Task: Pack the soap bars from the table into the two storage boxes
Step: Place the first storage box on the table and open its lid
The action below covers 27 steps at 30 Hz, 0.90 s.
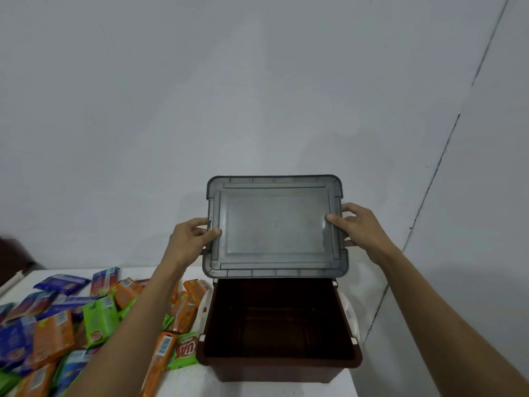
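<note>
A brown storage box [279, 365] stands open on the white table [200, 382], nothing visible inside. Above it I hold its translucent grey lid [274, 227] upright, facing me. My left hand [190, 239] grips the lid's left edge, thumb on the front. My right hand [357, 227] grips the right edge the same way. A heap of wrapped soap bars [57, 333] in orange, green and blue lies on the table left of the box, partly hidden by my left forearm. Only one box is in view.
White latch handles [350, 313] hang on the box's sides. A plain grey wall [257, 96] rises right behind the table. The table's right edge runs just beyond the box. A dark object [13, 259] sits at the far left.
</note>
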Available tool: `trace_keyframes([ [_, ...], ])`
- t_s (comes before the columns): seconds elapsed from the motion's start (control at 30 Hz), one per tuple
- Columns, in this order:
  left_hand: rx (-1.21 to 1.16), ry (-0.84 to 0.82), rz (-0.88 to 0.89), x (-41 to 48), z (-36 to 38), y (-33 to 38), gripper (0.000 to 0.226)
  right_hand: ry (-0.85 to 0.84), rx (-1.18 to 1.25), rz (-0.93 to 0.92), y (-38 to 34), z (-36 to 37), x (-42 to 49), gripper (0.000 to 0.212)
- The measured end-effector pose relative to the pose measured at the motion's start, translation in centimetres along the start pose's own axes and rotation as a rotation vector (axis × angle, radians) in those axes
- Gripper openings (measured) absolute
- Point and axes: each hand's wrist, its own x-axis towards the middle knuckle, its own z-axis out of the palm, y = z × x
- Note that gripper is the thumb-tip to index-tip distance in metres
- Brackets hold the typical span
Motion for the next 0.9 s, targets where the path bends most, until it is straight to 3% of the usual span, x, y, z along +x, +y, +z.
trace_keyframes([
  [0.33,0.468,0.072,0.012,7.0,3.0,-3.0,0.035,0.124,-0.316,-0.003,5.8,2.7,7.8,0.03],
  [0.57,0.712,0.007,-0.113,9.2,5.2,-7.9,0.036,0.073,-0.526,0.049,11.5,5.0,10.7,0.032],
  [0.9,0.708,0.023,-0.175,11.3,7.0,-10.9,0.039,0.045,-0.53,0.123,14.6,6.1,12.5,0.036],
])
